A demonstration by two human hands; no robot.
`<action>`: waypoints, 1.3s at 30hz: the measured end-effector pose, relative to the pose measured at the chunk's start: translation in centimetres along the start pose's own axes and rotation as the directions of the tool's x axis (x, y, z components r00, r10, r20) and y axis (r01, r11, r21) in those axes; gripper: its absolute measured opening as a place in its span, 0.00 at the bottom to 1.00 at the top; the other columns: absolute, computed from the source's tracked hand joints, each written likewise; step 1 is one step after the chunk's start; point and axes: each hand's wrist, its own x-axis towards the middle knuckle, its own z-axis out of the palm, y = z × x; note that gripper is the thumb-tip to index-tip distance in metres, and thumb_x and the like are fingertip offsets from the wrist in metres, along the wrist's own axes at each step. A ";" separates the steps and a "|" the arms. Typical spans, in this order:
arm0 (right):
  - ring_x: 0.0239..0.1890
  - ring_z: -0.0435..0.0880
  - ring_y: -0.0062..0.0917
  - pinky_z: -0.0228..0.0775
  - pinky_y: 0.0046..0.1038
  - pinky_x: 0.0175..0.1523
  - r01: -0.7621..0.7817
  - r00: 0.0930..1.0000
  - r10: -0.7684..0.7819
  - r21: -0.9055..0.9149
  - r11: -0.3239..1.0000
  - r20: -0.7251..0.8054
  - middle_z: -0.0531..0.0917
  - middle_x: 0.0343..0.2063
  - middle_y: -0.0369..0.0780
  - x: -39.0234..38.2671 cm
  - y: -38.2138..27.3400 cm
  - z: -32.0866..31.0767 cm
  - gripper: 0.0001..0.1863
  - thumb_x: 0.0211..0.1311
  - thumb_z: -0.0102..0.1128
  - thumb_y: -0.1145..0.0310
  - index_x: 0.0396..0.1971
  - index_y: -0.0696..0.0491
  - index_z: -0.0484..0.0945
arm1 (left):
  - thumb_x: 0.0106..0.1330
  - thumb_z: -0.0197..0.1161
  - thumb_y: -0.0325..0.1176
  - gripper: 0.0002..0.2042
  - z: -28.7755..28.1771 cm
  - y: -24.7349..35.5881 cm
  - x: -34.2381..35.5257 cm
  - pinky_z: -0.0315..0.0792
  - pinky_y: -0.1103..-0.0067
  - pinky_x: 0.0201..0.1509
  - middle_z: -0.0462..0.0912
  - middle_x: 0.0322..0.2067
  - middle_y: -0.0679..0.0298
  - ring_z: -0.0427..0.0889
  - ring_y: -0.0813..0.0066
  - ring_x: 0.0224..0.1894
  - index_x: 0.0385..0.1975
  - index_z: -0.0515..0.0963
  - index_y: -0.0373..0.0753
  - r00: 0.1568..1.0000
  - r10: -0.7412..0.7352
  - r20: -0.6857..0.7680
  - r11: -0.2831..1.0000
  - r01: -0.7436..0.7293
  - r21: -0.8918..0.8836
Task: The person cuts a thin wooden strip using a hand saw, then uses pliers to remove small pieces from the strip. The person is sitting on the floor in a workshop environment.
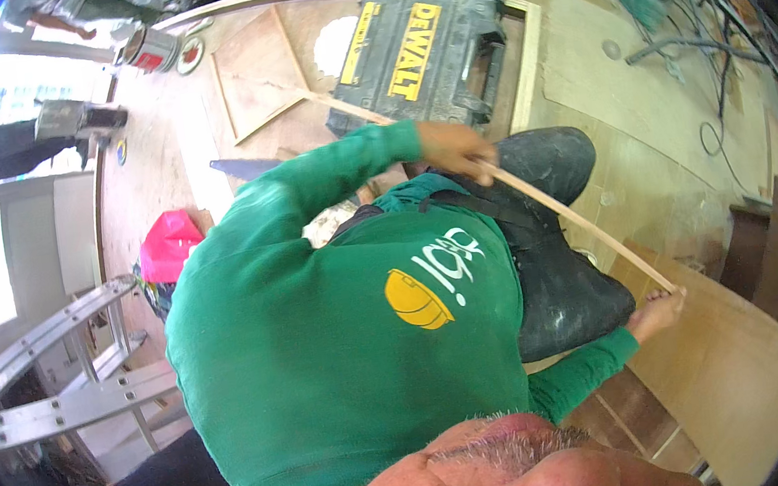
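Note:
A long, thin wooden strip (578, 217) slants across my legs in the head view. My left hand (457, 147) is closed around it near its middle, above my dark trousers. At the strip's lower right end, my right hand (658, 312) pinches the tip between its fingers. From my left hand the strip runs on to the upper left, past the front corner of a dark tool case (457, 38) with yellow labels. Its far end lies over a light board (260, 75) with narrow wooden strips along its edges.
A brown wood panel (718, 349) lies by my right hand. An aluminium ladder (72, 404) stands at the left, near a pink bag (170, 244). Tangled cables (723, 61) spread at the upper right. A bucket (147, 52) and another person's hand (85, 33) appear at the upper left.

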 end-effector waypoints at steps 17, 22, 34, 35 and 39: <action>0.57 0.81 0.47 0.68 0.47 0.65 0.785 0.618 -0.492 -0.517 0.343 0.613 0.85 0.52 0.51 -8.6 1.7 -2.1 0.19 0.76 0.62 0.59 0.57 0.55 0.83 | 0.72 0.65 0.51 0.18 -4.3 4.2 7.6 0.79 0.58 0.52 0.89 0.49 0.58 0.86 0.50 0.51 0.52 0.88 0.47 0.977 0.215 -0.013 0.905 -0.194 0.378; 0.42 0.84 0.40 0.73 0.40 0.51 0.683 0.682 -0.314 -0.420 0.597 0.661 0.86 0.38 0.47 -13.3 -0.1 1.7 0.13 0.73 0.66 0.62 0.45 0.57 0.87 | 0.70 0.67 0.51 0.20 -3.7 5.4 12.1 0.79 0.58 0.55 0.90 0.49 0.58 0.87 0.51 0.52 0.52 0.87 0.45 0.961 0.260 0.090 0.855 -0.273 0.441; 0.32 0.85 0.38 0.74 0.36 0.41 0.492 0.775 -0.103 -0.492 0.718 0.624 0.87 0.28 0.46 -10.7 0.4 -5.7 0.19 0.71 0.70 0.55 0.35 0.60 0.87 | 0.71 0.67 0.49 0.17 -10.8 2.3 13.2 0.76 0.60 0.53 0.88 0.39 0.60 0.85 0.54 0.48 0.45 0.89 0.43 0.916 0.398 -0.045 0.825 -0.337 0.454; 0.33 0.86 0.41 0.75 0.37 0.42 0.507 0.779 -0.105 -0.521 0.687 0.619 0.87 0.29 0.48 -10.5 0.9 -6.0 0.22 0.73 0.66 0.52 0.36 0.60 0.87 | 0.74 0.64 0.50 0.17 -10.6 2.4 13.6 0.76 0.59 0.54 0.88 0.39 0.60 0.85 0.55 0.48 0.46 0.88 0.43 0.893 0.449 -0.024 0.764 -0.370 0.529; 0.35 0.88 0.48 0.76 0.42 0.43 0.522 0.791 -0.040 -0.639 0.565 0.611 0.88 0.31 0.54 -10.3 0.7 -5.7 0.29 0.79 0.53 0.46 0.36 0.59 0.87 | 0.77 0.58 0.51 0.18 -9.9 2.0 14.8 0.76 0.55 0.55 0.88 0.38 0.59 0.86 0.52 0.48 0.45 0.86 0.43 0.918 0.396 -0.017 0.692 -0.286 0.663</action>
